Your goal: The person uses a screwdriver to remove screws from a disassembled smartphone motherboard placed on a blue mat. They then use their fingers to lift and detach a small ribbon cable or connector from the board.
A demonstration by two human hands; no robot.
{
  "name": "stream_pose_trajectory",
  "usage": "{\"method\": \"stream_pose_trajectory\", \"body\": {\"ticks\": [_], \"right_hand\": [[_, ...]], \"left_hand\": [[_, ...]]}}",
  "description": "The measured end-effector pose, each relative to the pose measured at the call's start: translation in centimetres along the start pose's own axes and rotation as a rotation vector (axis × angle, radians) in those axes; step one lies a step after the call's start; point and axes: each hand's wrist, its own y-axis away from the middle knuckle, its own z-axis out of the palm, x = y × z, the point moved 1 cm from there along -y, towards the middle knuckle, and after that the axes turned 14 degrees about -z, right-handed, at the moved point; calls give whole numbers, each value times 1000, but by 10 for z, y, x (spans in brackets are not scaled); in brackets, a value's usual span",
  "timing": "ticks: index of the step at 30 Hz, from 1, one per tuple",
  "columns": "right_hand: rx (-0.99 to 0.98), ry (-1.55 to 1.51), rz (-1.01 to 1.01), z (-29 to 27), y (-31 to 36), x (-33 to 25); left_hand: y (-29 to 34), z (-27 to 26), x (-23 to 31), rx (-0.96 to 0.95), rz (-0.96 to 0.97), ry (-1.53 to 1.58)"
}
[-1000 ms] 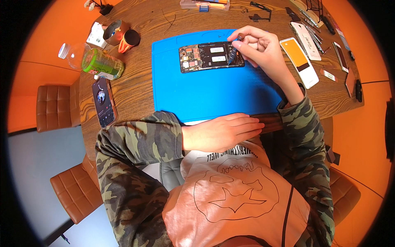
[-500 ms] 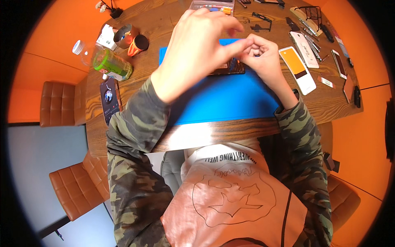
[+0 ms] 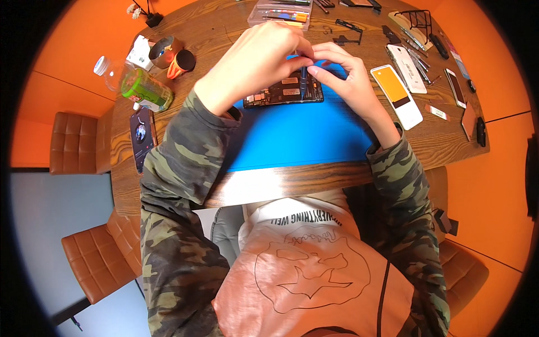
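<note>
both hands over the opened black phone chassis with exposed board [image 3: 283,93], which lies at the far edge of the blue rectangular work mat [image 3: 297,137] on the wooden counter [image 3: 168,168]. left hand [image 3: 255,64] and right hand [image 3: 345,78] pinch a thin dark-blue screwdriver [image 3: 304,81] between fingertips, tip down on the chassis. looks like the screw-work step. next move likely needs the driver kept upright and seated before turning. white phone with orange screen [image 3: 396,95] sits just right of the mat.
</note>
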Motion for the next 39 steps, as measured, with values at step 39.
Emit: {"method": "stream_pose_trajectory", "body": {"ticks": [39], "right_hand": [[-262, -12, 171, -4, -2, 3]], "left_hand": [[-2, 3, -14, -219, 23, 406]]}}
